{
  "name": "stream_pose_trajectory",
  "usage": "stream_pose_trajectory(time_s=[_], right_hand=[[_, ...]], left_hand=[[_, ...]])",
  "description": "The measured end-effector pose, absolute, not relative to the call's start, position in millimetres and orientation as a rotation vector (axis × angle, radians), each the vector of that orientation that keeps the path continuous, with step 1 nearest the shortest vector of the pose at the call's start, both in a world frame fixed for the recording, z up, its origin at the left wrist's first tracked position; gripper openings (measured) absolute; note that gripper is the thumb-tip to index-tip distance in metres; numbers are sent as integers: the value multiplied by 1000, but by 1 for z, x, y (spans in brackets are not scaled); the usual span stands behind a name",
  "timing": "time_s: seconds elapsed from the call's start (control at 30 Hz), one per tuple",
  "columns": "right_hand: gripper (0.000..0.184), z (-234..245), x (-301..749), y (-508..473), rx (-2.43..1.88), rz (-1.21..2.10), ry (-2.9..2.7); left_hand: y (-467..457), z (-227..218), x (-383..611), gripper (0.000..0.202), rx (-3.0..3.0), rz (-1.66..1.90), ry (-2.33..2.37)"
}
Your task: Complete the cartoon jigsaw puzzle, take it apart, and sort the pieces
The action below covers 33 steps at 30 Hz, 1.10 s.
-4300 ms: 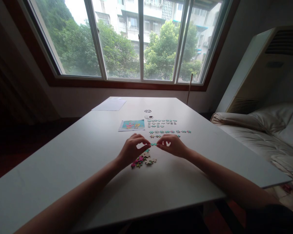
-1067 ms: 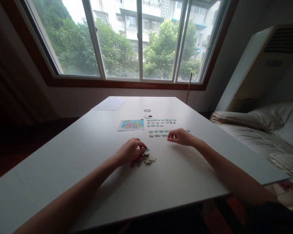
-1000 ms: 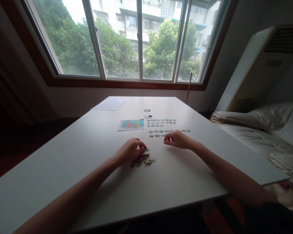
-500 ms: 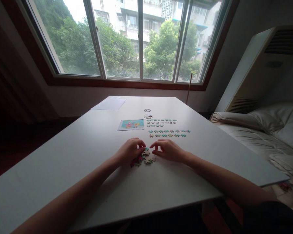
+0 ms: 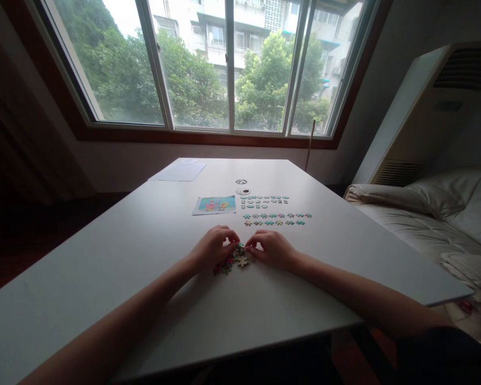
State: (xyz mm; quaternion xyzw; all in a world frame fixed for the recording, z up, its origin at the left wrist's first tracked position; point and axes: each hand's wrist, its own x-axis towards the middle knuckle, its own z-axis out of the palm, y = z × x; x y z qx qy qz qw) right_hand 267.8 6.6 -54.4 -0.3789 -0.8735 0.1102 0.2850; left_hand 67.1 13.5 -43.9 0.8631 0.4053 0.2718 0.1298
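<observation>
A small heap of loose jigsaw pieces (image 5: 235, 259), pink, teal and pale, lies on the white table (image 5: 144, 256) between my hands. My left hand (image 5: 213, 248) rests on the heap's left side with its fingers curled and fingertips pinched over the pieces. My right hand (image 5: 271, 249) is curled at the heap's right side, its fingertips touching the pieces. What either hand pinches is too small to name. Farther back, a row of teal pieces (image 5: 276, 218) and a second group of pieces (image 5: 264, 201) lie spread in lines.
A small picture card (image 5: 215, 204) lies left of the far rows, with two round objects (image 5: 242, 187) behind it and a sheet of paper (image 5: 178, 171) at the far left. A bed (image 5: 436, 214) stands right of the table, beside a white air conditioner (image 5: 428, 107).
My right hand has come back from the row of teal pieces to the heap near me. My left hand has stayed on the heap.
</observation>
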Motion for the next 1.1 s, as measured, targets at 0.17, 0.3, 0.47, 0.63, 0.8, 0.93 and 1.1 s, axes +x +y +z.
stream_pose_trajectory(time_s=[0.17,0.3,0.47,0.63,0.8,0.93,1.1], right_hand=[[14,-50,268,10,-1021,343,-2153],[17,-48,268,12,-1053,524,-1988],[19,-47,268,12,-1041,625,-1957],[20,-46,270,10,-1014,649,-2029],[19,-44,272,9,-982,611,-2093],[18,-43,273,10,-934,485,-2079],[14,-45,275,12,-885,331,-2144]], left_hand=[[12,-41,69,13,2464,842,1149],[10,-39,73,16,2381,848,1149],[10,-39,76,18,2310,890,1141],[11,-37,78,22,2190,914,1120],[11,-37,79,24,2156,913,1121],[10,-37,79,21,2224,878,1182],[7,-34,79,21,2235,845,1197]])
